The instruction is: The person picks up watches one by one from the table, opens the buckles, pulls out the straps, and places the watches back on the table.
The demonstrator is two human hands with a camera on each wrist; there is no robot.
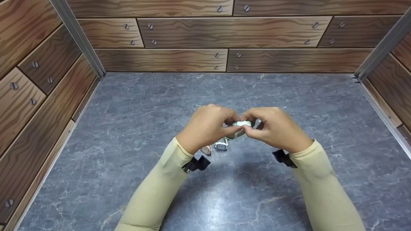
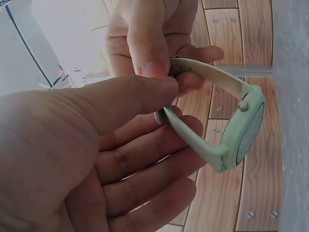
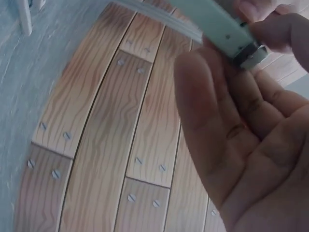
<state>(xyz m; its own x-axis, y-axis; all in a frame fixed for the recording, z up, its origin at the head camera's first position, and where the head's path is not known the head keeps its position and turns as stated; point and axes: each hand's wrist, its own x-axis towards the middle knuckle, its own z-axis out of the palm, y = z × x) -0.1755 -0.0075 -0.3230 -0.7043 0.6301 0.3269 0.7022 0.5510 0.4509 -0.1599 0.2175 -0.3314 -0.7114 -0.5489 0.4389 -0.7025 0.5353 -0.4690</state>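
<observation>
A mint-green wristwatch (image 2: 246,130) is held up between both hands, its strap curved into a loop and its case facing away from the hands. My left hand (image 1: 207,128) pinches one strap end between thumb and fingers. Opposite it, my right hand (image 1: 277,130) grips the strap by its other end, the fingertips of both hands nearly meeting. In the right wrist view the strap (image 3: 217,26) shows small holes and a metal buckle (image 3: 251,54). Fingers partly hide where the strap ends meet, so whether they are fastened cannot be told.
Below the hands, a white-cased watch (image 1: 221,146) lies on the grey marbled tabletop (image 1: 144,106). Beside it is a brownish watch (image 1: 206,149), partly covered by the left wrist. Wood-patterned panels (image 1: 231,32) wall the table at the back and sides.
</observation>
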